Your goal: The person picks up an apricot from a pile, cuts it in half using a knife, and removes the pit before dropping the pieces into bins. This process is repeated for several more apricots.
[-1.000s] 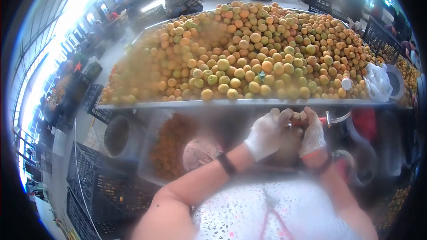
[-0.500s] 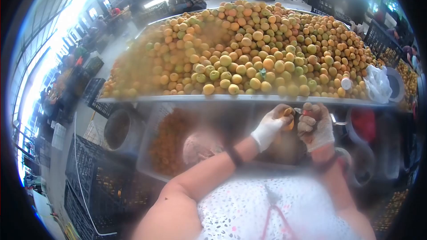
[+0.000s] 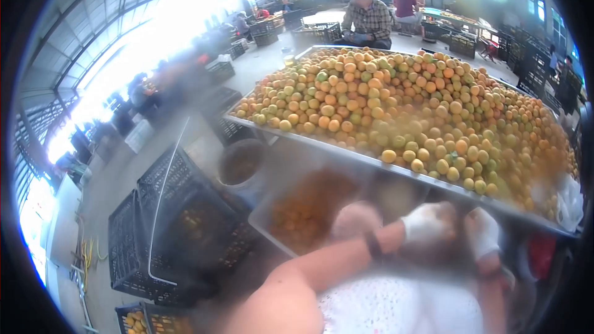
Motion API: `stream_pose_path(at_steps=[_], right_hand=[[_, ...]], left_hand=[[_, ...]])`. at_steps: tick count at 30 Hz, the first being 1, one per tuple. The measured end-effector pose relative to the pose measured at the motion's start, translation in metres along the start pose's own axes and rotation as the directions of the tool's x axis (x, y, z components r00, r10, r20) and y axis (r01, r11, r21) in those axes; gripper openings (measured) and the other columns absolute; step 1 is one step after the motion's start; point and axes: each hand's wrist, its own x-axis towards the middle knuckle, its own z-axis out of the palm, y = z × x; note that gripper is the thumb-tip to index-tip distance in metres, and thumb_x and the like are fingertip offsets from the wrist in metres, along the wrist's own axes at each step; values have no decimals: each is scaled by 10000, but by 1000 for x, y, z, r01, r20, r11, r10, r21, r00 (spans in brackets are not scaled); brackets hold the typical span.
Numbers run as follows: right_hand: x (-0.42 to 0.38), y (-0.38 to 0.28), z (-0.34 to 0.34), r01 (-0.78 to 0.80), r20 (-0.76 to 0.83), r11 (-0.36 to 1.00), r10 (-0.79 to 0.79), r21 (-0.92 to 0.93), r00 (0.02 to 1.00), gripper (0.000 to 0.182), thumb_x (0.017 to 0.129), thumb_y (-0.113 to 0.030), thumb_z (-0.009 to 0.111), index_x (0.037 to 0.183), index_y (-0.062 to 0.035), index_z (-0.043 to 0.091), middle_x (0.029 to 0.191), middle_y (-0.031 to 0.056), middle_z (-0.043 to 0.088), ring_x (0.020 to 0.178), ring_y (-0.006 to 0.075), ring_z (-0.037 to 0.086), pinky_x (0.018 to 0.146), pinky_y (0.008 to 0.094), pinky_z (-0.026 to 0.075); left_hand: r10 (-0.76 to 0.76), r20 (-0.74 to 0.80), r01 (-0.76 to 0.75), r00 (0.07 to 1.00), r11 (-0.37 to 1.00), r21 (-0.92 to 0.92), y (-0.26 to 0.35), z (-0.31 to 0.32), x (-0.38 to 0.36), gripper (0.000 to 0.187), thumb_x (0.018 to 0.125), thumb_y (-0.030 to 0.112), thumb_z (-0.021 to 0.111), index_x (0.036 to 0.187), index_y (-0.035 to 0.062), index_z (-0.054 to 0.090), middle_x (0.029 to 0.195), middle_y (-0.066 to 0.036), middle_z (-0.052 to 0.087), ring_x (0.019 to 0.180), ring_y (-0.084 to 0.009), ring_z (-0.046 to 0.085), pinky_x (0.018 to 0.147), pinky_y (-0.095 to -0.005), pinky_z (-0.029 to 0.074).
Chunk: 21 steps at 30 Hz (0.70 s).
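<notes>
Hundreds of fruits (image 3: 371, 89), seemingly still to go, heap at twelve o'clock, fewer in the bin (image 3: 272, 236) at nine, blur hiding whether your left hand (image 3: 430, 222) or right hand (image 3: 482, 232) grips anything.

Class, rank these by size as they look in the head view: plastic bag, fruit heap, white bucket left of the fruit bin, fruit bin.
1. Fruit heap
2. Fruit bin
3. White bucket
4. Plastic bag

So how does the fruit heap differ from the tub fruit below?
The fruit heap is piled above the table edge; the tub fruit sits lower.
The fruit heap shows mixed orange, yellow and green; the tub fruit looks mostly orange, though blurred.
Both are loose.
</notes>
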Motion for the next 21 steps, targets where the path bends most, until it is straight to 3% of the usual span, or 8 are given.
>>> stream_pose_path(at_steps=[2, 4, 7, 8, 11, 15, 19, 21], right_hand=[[12, 63, 14, -88, -42, 991, 93, 104, 995, 103, 907, -60, 591, 822, -21, 634, 740, 64, 607, 677, 192, 582, 622, 301, 487], [17, 126, 19, 171, 35, 982, -174, 83, 984, 127, 923, -76, 586, 811, -25, 621, 714, 31, 559, 650, 184, 537, 606, 294, 471], [4, 2, 7, -169, 35, 944, 166, 283, 986, 124, 929, -106, 593, 849, -22, 636, 735, 51, 589, 685, 189, 570, 638, 324, 491], [4, -30, 2, -179, 39, 944, 175, 276, 984, 124, 929, -106, 593, 849, -22, 636, 735, 51, 589, 685, 189, 570, 638, 324, 491], [-3, -79, -9, 48, 220, 974, 1, -220, 976, 139, 908, -196, 656, 906, -57, 660, 780, 113, 659, 750, 253, 639, 682, 366, 516], [5, -86, 1, 125, 333, 956, -31, -265, 942, 200, 894, -272, 688, 941, -78, 671, 808, 137, 693, 730, 284, 665, 679, 364, 524], [18, -73, 18, -237, 465, 970, 187, 51, 866, 164, 896, -181, 691, 955, -30, 667, 777, 100, 692, 702, 179, 653, 644, 321, 513], [28, -79, 24, -335, 465, 942, 305, -19, 831, 153, 889, -160, 699, 946, -23, 661, 777, 96, 695, 698, 167, 653, 635, 318, 515]], left_hand=[[-33, -174, 11, 984, 992, -127, -17, -39, -21, 292, 899, 248, 634, 1171, 144, 621, 899, -45, 679, 590, -91, 575, 448, -237, 459], [-73, -377, 43, 923, 995, -87, -45, -86, -40, 291, 903, 256, 627, 1176, 155, 639, 904, -45, 700, 653, -87, 615, 474, -226, 480], [118, -698, 135, 706, 945, 297, -100, -159, -82, 303, 872, 299, 652, 1078, 80, 689, 960, -152, 705, 879, -227, 678, 815, -345, 536], [-43, -708, 320, 705, 910, 265, -106, -179, -93, 353, 860, 316, 659, 1097, 54, 684, 1007, -182, 699, 949, -276, 673, 859, -356, 522], [279, -749, 508, 601, 590, 627, -156, -245, -123, 417, 823, 318, 689, 1087, -4, 689, 1078, -220, 678, 1048, -362, 633, 953, -425, 479], [254, -872, 418, 419, 798, 433, -170, -308, -96, 392, 786, 250, 724, 1072, -11, 671, 1031, -183, 673, 962, -330, 642, 863, -389, 497], [249, -845, 474, 473, 737, 482, -174, -340, -34, 468, 779, 198, 723, 1195, 10, 620, 1176, -180, 636, 1064, -311, 621, 928, -367, 480], [311, -815, 403, 489, 748, 527, -189, -363, 0, 579, 805, 200, 701, 1344, 76, 529, 1327, -188, 558, 1227, -348, 541, 1036, -404, 430]])
